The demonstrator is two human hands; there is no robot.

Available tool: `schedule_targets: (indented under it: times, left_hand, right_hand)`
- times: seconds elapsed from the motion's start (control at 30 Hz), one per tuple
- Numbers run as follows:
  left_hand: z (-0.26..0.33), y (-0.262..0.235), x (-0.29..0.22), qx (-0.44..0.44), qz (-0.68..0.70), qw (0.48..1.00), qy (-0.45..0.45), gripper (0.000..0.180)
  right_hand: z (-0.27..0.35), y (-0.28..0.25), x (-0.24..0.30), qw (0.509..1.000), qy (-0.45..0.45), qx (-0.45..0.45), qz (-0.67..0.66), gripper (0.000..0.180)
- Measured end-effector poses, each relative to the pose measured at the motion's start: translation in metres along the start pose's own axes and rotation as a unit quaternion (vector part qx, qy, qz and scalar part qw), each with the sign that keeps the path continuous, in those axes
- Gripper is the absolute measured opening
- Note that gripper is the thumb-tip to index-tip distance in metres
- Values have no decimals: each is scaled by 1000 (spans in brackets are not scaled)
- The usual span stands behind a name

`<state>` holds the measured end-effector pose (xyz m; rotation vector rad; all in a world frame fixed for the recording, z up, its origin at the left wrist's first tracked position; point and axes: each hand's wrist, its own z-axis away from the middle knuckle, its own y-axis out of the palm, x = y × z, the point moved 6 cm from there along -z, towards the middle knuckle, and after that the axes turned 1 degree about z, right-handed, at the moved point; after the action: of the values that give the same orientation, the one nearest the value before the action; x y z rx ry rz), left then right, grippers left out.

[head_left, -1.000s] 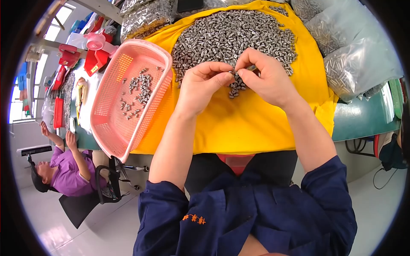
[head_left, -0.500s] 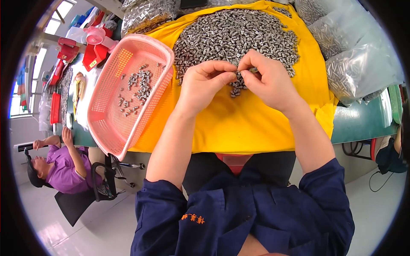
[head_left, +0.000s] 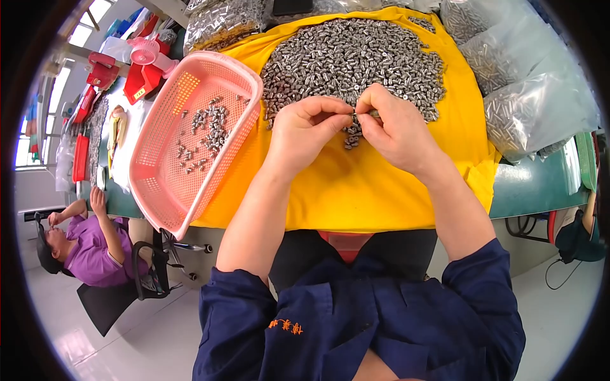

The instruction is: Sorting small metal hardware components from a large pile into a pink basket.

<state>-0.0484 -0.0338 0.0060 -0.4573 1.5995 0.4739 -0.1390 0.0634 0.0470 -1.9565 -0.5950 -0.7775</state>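
Observation:
My left hand and my right hand meet over the near edge of a large heap of small metal fittings. Both hands are pinched, thumb against forefinger, with the fingertips nearly touching. Whatever sits between them is too small and covered to name. A few loose metal pieces lie on the yellow cloth just below my fingertips. Left of my hands stands a pink perforated plastic basket, holding a scatter of similar metal pieces.
Clear bags of metal parts stand along the right, and another bag lies at the back left beside a dark flat object. A pink fan and red bins are beyond the basket. A person in purple sits at left.
Both hands have come slightly nearer to me, still pinched together. The person on the left has shifted a raised hand closer to the head.

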Motion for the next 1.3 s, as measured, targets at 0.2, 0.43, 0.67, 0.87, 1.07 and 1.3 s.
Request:
schedule_targets:
  times: [0.2,0.43,0.67,0.87,1.07,1.3]
  left_hand:
    - [-2,3,-3,5,-132,991,17,15]
    - [-1,8,-14,-20,-241,967,76,15]
    - [-5,-14,2,-62,-164,984,22,12]
    - [-5,-11,4,-7,69,997,-33,14]
    - [0,0,5,17,256,963,-85,15]
    - [0,4,7,30,283,953,-100,13]
  right_hand:
    - [-1,2,-5,1000,7,12,22,8]
    - [-2,9,-9,998,28,32,52,6]
    - [-3,-9,-8,997,62,-23,-26,8]
    - [-1,-3,-9,995,31,-46,-80,11]
    - [-1,-4,-8,990,46,-49,-122,10]
    - [-1,-5,-3,989,37,-47,-133,7]
